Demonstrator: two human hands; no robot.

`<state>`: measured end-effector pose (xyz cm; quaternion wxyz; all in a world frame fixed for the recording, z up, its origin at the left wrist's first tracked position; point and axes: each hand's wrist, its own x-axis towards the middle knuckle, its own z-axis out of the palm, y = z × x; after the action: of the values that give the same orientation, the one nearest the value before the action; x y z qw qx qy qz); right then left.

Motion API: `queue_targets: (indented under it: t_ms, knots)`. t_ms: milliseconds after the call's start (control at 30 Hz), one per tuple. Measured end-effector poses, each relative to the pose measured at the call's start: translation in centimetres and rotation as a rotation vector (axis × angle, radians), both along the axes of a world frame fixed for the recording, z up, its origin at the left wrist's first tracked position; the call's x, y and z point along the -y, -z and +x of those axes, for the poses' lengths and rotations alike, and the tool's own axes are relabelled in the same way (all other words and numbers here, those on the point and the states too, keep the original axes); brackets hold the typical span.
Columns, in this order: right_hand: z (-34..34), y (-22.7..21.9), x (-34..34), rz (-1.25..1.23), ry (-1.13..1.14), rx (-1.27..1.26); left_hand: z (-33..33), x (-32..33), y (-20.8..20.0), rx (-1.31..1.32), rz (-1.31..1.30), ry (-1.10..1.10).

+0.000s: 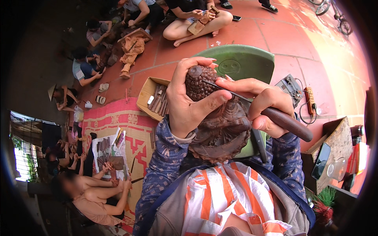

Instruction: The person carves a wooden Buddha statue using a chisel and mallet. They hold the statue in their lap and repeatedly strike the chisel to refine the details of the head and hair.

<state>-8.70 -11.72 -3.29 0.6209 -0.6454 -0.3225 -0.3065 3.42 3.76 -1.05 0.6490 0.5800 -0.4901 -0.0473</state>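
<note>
A dark brown wooden figure point(222, 131) lies in front of me, its round head point(197, 84) covered with rows of small carved bumps. My left hand point(183, 102) wraps round that head, fingers over the far side and thumb along the near side. In my right hand point(271, 102) is a carving knife point(289, 124) with a thick dark wooden handle and a thin metal blade. The blade's tip meets the bumps on the head, while my right fingertips rest close beside it. Robed folds show on the figure's body; part of it is hidden behind my hands.
Beyond the figure stands a green plastic chair point(252, 61). A cardboard box point(149, 88) of carving tools is at left, by a red patterned mat point(114, 112). A phone point(321, 161) lies on a wooden box at right, near a power strip point(310, 100). Several people sit around.
</note>
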Motion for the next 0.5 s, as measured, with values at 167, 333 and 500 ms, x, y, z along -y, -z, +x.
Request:
queue_targets:
  t_ms: [167,333,500]
  knots:
    - [-0.16,-0.20,0.09,0.033,-0.038,-0.051,-0.07,0.08,0.01,0.000,0.001,-0.006]
    - [0.06,-0.25,0.08,0.033,0.020,-0.020,-0.07,0.07,-0.10,-0.002,0.006,0.000]
    - [0.16,-0.76,0.28,-0.013,0.058,-0.003,-0.10,0.01,-0.10,-0.010,-0.003,0.002]
